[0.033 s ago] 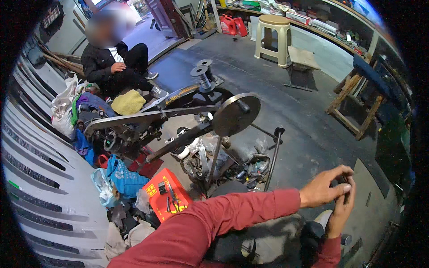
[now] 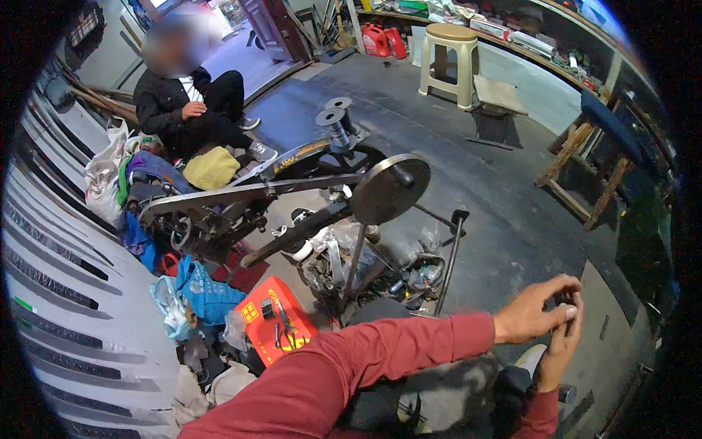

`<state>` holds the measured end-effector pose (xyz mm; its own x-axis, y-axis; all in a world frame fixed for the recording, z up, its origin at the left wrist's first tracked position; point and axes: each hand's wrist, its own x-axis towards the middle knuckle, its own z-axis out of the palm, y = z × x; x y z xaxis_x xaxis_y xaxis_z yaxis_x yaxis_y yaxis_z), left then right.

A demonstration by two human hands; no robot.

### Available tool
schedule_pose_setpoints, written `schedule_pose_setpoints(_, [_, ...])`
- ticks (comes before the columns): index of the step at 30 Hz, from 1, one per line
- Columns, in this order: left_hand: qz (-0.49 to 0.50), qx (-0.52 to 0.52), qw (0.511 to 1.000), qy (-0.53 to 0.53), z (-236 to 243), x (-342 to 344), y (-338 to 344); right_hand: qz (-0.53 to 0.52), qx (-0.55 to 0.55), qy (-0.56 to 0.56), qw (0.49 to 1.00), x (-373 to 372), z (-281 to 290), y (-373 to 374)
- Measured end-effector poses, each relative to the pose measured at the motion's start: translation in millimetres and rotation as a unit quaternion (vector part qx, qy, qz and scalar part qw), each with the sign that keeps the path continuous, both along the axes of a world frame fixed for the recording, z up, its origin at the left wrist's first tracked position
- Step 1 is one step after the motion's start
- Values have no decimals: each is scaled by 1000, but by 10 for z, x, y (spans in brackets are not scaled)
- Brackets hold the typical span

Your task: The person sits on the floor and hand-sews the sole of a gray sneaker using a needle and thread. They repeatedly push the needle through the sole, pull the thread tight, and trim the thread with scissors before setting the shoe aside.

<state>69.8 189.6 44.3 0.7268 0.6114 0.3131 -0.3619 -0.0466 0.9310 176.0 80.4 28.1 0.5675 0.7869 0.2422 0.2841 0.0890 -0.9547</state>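
Note:
My left forearm, in a dark red sleeve, reaches across to the right. At its end my left hand [image 2: 531, 313] curls its fingers and thumb around the fingers of my right hand [image 2: 559, 354]. The right hand comes up from below with its fingers stretched upward. No object shows between the two hands. Left of them is a treadle-like metal machine with a round flywheel disc [image 2: 391, 189], thread-spool-like metal cylinders [image 2: 336, 128] and a long bar. An orange-red box [image 2: 281, 291] lies below the machine, with pliers [image 2: 289, 327] and a small dark block [image 2: 268, 309] on it.
A person [image 2: 183, 110] sits at the back left beside piled bags and a yellow cloth [image 2: 211, 168]. A light blue bag [image 2: 205, 291] lies by the box. A plastic stool [image 2: 447, 66], a folding seat [image 2: 499, 96] and a wooden frame [image 2: 592, 164] stand farther off.
The view has shifted very slightly, moving everything a few pixels. Both hands stay together in the same pose.

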Motion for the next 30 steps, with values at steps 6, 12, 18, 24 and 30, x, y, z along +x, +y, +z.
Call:
schedule_pose_setpoints(6, [28,-20,999,13,48,-102,87,42,-2,59,997,-157,-17,311])
schedule_pose_setpoints(12, [73,-18,997,-6,5,-181,246,158,-39,51,985,-239,5,571])
schedule_pose_setpoints(18, [31,-21,998,49,-98,-114,153,71,-52,16,996,-255,-191,435])
schedule_pose_setpoints(24, [14,-35,998,41,-189,-16,-30,69,-93,32,993,-199,-194,197])
schedule_pose_setpoints(30, [5,-31,998,57,-201,-56,-102,74,-71,6,995,-141,-253,143])
